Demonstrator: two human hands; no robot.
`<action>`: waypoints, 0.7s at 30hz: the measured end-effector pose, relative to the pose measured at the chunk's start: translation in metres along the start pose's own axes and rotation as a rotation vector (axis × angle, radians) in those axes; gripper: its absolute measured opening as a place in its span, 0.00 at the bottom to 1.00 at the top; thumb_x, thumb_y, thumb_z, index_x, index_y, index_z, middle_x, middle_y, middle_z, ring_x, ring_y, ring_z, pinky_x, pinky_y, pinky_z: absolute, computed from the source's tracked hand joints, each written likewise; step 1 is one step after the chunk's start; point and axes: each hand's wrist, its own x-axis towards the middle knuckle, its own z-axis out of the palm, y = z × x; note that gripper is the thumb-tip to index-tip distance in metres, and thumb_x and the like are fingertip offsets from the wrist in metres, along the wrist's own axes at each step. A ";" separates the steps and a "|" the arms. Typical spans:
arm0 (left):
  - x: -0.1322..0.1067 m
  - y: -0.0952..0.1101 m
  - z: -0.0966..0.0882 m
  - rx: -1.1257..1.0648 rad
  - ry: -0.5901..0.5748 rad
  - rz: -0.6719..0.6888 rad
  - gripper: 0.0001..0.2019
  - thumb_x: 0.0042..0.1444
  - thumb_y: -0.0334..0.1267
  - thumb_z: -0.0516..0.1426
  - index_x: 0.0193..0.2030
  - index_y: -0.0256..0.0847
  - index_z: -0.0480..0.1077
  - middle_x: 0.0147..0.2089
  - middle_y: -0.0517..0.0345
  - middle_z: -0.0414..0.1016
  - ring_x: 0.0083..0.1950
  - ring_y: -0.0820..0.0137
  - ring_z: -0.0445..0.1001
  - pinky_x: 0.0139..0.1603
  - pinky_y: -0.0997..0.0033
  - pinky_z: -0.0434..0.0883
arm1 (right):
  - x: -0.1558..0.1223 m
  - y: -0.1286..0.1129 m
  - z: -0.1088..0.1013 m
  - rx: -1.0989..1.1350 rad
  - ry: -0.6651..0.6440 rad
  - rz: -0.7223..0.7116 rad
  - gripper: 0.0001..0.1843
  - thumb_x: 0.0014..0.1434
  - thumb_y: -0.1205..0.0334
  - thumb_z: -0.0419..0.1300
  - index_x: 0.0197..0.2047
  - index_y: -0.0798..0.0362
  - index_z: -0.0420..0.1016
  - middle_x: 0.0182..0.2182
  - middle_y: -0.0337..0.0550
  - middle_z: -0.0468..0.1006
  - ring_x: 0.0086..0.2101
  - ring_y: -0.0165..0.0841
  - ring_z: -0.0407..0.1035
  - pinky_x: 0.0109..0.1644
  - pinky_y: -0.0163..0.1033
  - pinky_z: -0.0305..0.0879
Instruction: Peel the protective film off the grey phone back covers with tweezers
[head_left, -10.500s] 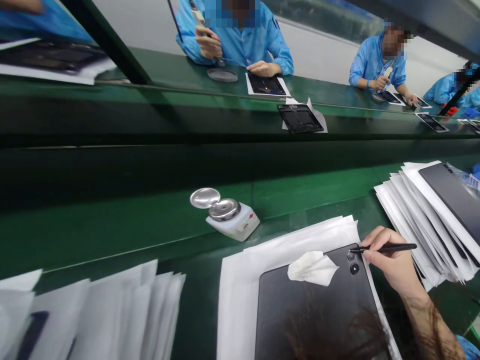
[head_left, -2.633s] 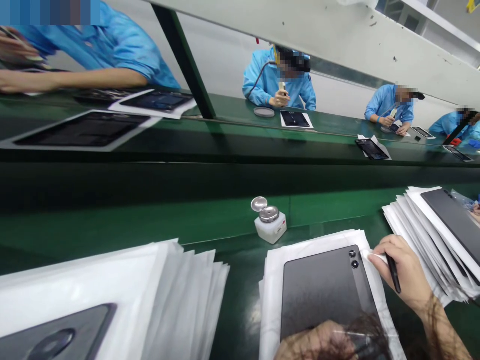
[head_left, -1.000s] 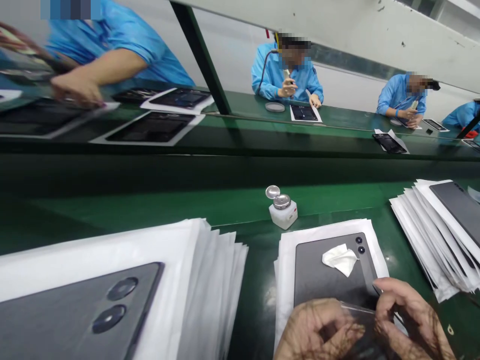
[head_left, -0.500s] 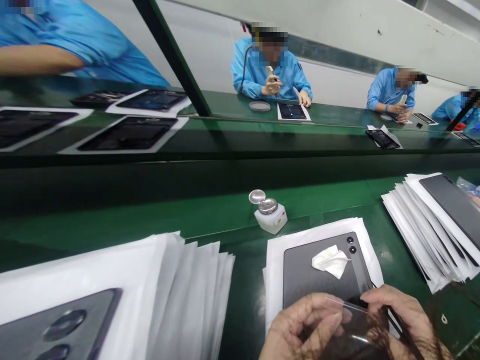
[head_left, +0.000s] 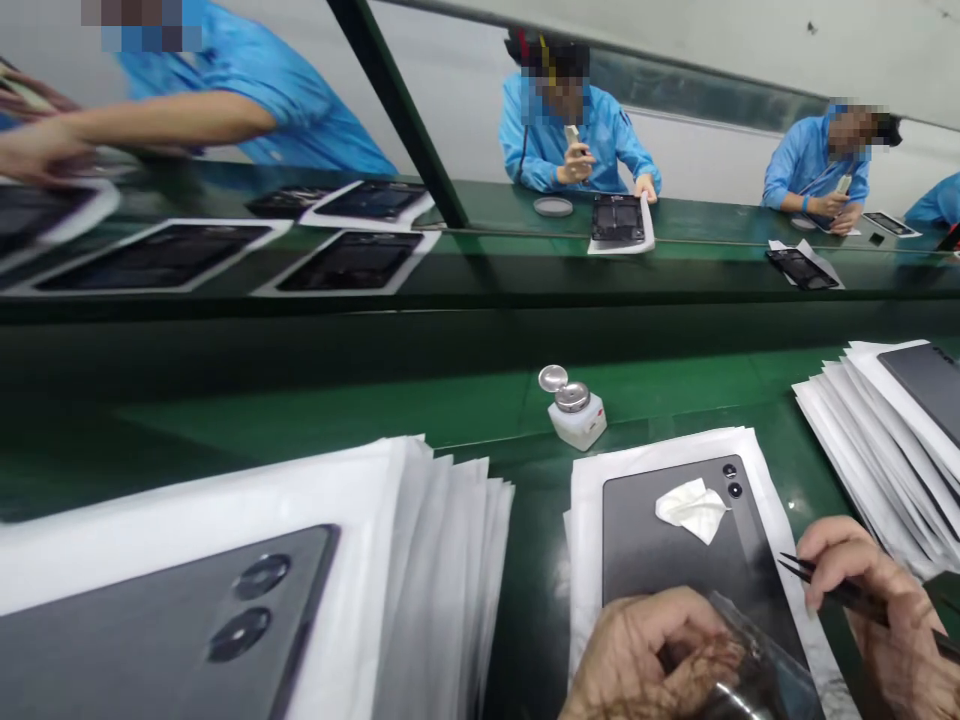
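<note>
My left hand [head_left: 652, 650] is closed on a clear plastic film [head_left: 784, 670], low over a grey tablet back [head_left: 637, 550]. That tablet back lies on white sheets [head_left: 589, 500] and has two camera lenses at its upper right corner. A crumpled white wipe [head_left: 694, 508] rests on it. Farther right, my right hand [head_left: 885, 610] grips black tweezers [head_left: 855, 597] whose tips point left, slightly apart, with nothing visible between them. Strands of hair partly blur both hands.
A white pump bottle [head_left: 577, 422] with its metal lid up stands behind the tablet. Stacks of tablets between white sheets flank it, one at left [head_left: 360, 500] and one at right [head_left: 847, 420]. Co-workers in blue sit beyond a raised green shelf [head_left: 480, 270].
My right hand has moved right, away from my left hand, and the tweezers now show clearly. The film stays in my left hand. The view has shifted, so surroundings appear farther right.
</note>
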 end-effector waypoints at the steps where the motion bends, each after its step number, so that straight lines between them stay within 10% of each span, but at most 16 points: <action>1: 0.001 -0.001 0.000 0.017 -0.016 0.004 0.15 0.46 0.54 0.68 0.24 0.45 0.79 0.25 0.56 0.84 0.28 0.60 0.79 0.32 0.68 0.71 | 0.004 -0.002 0.000 0.110 -0.054 0.020 0.28 0.64 0.33 0.47 0.32 0.40 0.79 0.37 0.50 0.75 0.26 0.45 0.75 0.25 0.48 0.75; 5: 0.007 -0.013 0.000 0.054 -0.064 0.045 0.13 0.46 0.54 0.68 0.25 0.47 0.81 0.26 0.56 0.84 0.28 0.59 0.78 0.32 0.67 0.69 | 0.010 -0.009 0.010 0.414 -0.239 0.071 0.06 0.57 0.50 0.69 0.34 0.40 0.79 0.35 0.44 0.76 0.24 0.38 0.74 0.28 0.43 0.76; 21: 0.002 -0.008 0.001 0.253 -0.062 0.349 0.03 0.49 0.48 0.67 0.30 0.57 0.80 0.20 0.67 0.80 0.27 0.65 0.78 0.27 0.74 0.72 | 0.013 -0.007 0.025 0.639 -0.149 0.305 0.10 0.48 0.63 0.77 0.31 0.45 0.80 0.30 0.39 0.81 0.24 0.31 0.71 0.23 0.32 0.71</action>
